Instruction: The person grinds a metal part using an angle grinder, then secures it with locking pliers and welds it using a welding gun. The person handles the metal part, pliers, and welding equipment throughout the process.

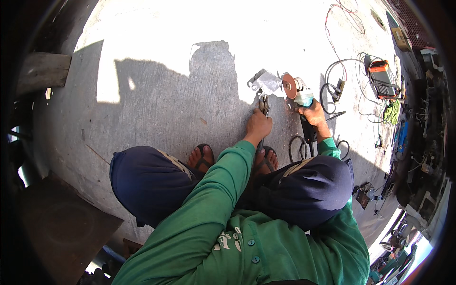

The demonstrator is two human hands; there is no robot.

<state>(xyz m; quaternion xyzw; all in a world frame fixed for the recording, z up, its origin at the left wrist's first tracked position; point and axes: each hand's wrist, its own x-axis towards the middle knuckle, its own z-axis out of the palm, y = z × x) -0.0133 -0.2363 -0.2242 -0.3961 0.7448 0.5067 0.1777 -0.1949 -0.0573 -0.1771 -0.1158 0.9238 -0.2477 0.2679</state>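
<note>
My left hand (258, 126) is closed round a pair of pliers (264, 105), which look like locking pliers. Their jaws meet the near edge of a flat, silvery metal plate (268, 83) with a notched left side. In my right hand (312, 114) is an angle grinder (304, 97) with a green and black body. Its reddish-brown disc (289, 86) stands on edge beside the plate's right side; whether the two touch I cannot tell. Strong glare washes out part of the plate's outline. Both hands are in front of my bent knees.
An orange and black machine (382, 78) with cables stands at the right. Near it lie a bundle of green cord (392, 112) and a black plug connector (338, 90). Black cable loops (298, 148) lie by my right foot. A wooden block (43, 72) is at the far left.
</note>
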